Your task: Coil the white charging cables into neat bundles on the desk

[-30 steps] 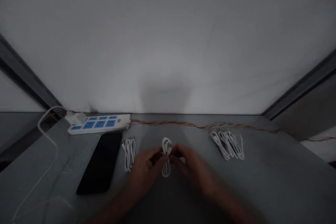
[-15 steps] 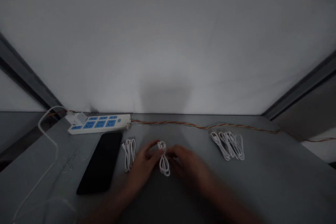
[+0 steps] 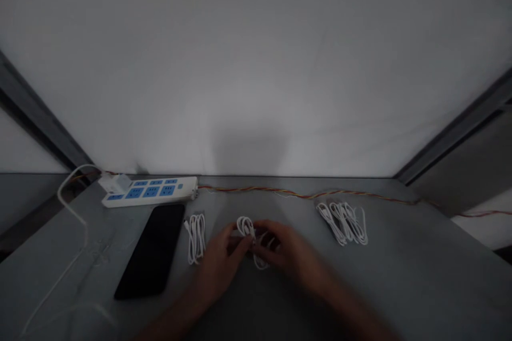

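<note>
A white cable [image 3: 245,225], looped into a bundle, is held above the grey table at the middle. My left hand [image 3: 224,253] is closed on its left side, thumb and fingers pinching near the middle of the loops. From the right, my right hand [image 3: 284,248] closes its fingers on the same bundle, hiding part of it; the lower loops hang out below. Just left of my left hand lies another coiled white cable [image 3: 196,238]. Farther right, beyond my right hand, several coiled white cables [image 3: 343,222] lie side by side.
A black phone [image 3: 152,250] lies at the left, screen dark. Behind it is a white power strip [image 3: 150,192] with blue sockets and a plugged-in white charger [image 3: 116,184]. A twisted red and yellow wire [image 3: 256,188] runs along the table's back, below a white wall [image 3: 256,64].
My right hand has moved left and closed its fingers on the cable bundle. The bundle's lower loops are now partly covered and shifted slightly right. My left hand keeps its hold.
</note>
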A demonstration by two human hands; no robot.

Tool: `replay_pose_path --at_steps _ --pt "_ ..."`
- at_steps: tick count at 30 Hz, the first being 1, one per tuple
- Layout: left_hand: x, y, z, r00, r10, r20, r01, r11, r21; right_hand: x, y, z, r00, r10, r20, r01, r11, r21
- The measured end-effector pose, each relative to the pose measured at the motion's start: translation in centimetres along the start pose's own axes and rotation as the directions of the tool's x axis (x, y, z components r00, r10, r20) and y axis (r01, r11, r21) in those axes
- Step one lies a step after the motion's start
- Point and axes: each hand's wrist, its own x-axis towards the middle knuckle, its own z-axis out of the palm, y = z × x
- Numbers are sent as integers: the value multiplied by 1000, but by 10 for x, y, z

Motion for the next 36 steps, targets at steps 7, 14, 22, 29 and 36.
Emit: replay_pose_path --at_steps 7,14,22,29,36 --pt "-6 -1 -8 982 179 57 -183 843 506 3 10 -17 991 94 -96 -115 964 -240" --pt "3 17 -69 981 45 -191 158 392 906 0 29 -66 832 320 -452 -554 488 -674" --pt "5 -3 -58 996 -10 -83 73 599 798 1 24 -60 893 27 -450 -363 636 -681" --pt "5 -6 -32 1000 17 18 -24 866 499 5 14 7 995 62 -79 -86 935 -345" --pt "8 -4 -23 993 -28 113 40 994 -106 7 5 18 998 -13 58 -4 959 282"
